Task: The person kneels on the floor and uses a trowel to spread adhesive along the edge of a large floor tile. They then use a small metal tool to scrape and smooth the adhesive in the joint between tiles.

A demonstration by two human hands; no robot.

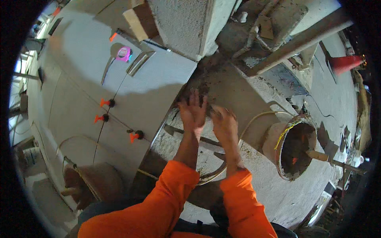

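Note:
Above the bare floor strip beside the tile edge, my left hand [193, 112] is held out with its fingers spread and nothing in it. Close to its right is my right hand [224, 123], fingers loosely bent, with no object visible in them. Under my wrists a dark narrow bar [206, 140] lies on the rough pale floor, partly hidden by my arms. Large grey tiles [131, 109] cover the floor to the left. Orange tile-levelling clips [137, 136] stand along their joints. A pink tape measure [124, 54] and a metal bar [141, 62] lie farther off on the tiles.
A mortar-crusted bucket [274, 144] with a wooden-handled tool [317, 155] stands at right. Another bucket [107, 180] is at lower left. A concrete pillar [182, 27] rises ahead. A pole [297, 47] slants at upper right near a red cone [345, 64]. A pale curved hose [248, 123] crosses the floor.

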